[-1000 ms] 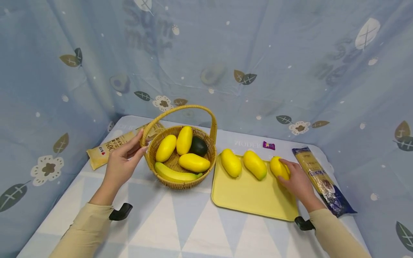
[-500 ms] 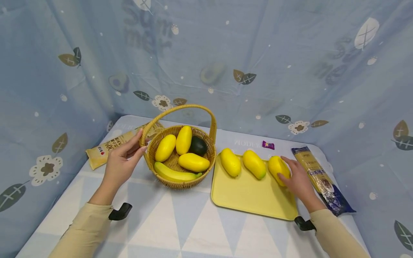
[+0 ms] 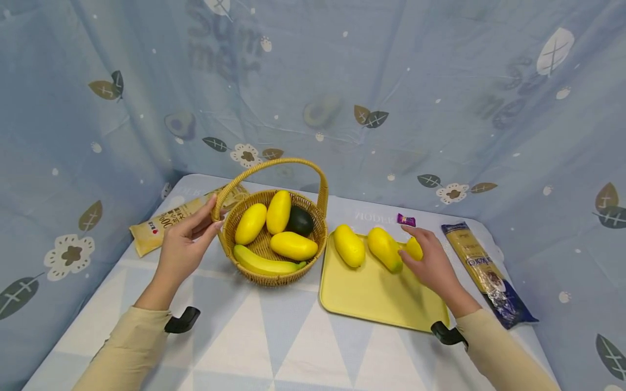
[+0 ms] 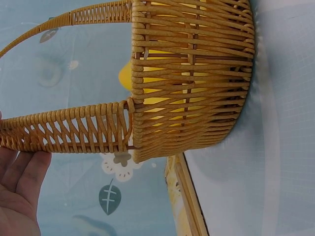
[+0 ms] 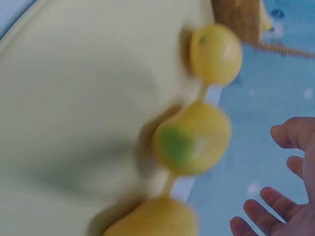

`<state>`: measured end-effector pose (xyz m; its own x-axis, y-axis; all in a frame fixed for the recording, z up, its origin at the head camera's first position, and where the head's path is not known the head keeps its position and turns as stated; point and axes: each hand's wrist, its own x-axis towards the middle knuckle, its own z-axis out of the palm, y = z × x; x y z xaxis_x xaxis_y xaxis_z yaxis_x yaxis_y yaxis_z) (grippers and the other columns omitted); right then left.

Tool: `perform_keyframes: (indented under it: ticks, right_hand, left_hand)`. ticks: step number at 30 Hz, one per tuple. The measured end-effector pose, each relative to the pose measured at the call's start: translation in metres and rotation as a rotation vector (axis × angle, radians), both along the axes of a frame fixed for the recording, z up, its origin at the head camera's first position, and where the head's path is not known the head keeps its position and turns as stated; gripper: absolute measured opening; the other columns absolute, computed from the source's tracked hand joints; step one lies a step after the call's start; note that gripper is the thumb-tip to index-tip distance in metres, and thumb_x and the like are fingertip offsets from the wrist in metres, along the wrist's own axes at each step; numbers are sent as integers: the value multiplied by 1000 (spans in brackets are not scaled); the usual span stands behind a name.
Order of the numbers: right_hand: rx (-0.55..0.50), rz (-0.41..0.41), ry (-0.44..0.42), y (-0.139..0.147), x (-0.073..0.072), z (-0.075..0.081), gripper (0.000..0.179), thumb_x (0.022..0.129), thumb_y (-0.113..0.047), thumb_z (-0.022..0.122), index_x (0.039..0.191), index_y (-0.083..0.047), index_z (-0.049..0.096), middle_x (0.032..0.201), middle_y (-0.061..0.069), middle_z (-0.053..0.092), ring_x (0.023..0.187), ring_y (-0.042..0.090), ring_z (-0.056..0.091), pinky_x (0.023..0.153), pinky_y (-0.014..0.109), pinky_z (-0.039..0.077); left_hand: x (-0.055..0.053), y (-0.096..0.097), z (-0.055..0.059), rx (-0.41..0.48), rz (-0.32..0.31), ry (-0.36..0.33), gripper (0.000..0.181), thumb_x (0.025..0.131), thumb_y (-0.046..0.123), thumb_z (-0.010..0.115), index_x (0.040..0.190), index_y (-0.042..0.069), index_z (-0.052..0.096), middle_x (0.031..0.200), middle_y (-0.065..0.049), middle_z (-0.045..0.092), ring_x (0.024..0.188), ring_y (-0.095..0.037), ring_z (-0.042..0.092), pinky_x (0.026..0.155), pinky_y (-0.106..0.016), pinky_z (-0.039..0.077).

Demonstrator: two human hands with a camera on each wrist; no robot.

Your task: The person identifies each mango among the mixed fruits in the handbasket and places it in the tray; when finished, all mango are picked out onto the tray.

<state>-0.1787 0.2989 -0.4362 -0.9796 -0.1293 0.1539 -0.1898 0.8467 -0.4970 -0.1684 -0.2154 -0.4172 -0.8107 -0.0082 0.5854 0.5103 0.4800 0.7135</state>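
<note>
My left hand [image 3: 185, 247] pinches the base of the handle of a woven basket [image 3: 274, 279]; the left wrist view shows the fingers at the handle strip [image 4: 74, 129]. Inside the basket lie three yellow mangoes, a banana [image 3: 266, 263] and a dark green avocado [image 3: 300, 221]. Three more mangoes stand in a row along the far side of a yellow tray [image 3: 362, 296]: a left one [image 3: 349, 246], a green-tipped middle one [image 3: 384, 247] and a right one [image 3: 414, 248], partly hidden by my right hand [image 3: 432, 263]. That hand hovers over the tray, fingers spread and nothing in them.
A purple-wrapped candy [image 3: 406, 219] lies behind the tray. To the tray's right is a gold and blue packet [image 3: 481, 266], and a yellow packet [image 3: 163, 225] lies behind my left hand. A patterned blue curtain [image 3: 313, 81] surrounds the table.
My right hand has let go of the right mango, risen and shifted left towards the middle one. The left hand and the basket have stayed in place.
</note>
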Motion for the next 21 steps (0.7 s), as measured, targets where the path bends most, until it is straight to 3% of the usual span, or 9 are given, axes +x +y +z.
perform_keyframes:
  ticks: [10,15,21]
  right_hand:
    - [-44,155,-65,-71,-9,18,61,96,-27,73,152,-25,49,149,14,46,133,39,48,109,64,43]
    - [-45,262,-83,-107,-16,17,59,96,-29,72,151,-25,50,147,10,49,131,34,51,110,58,45]
    - [-26,369,-98,-149,-27,11,57,96,-28,72,150,-24,52,144,9,51,128,30,53,108,51,49]
  left_hand:
    - [0,0,0,27,-10,-3,67,88,-11,73,146,17,56,124,-20,69,106,10,61,84,-7,51]
    - [1,0,1,15,-4,4,66,89,-9,72,146,20,56,126,-16,69,106,10,62,85,-8,52]
    - [1,-1,-1,19,-21,4,66,90,-9,72,147,20,55,124,-18,70,107,9,63,85,-10,53]
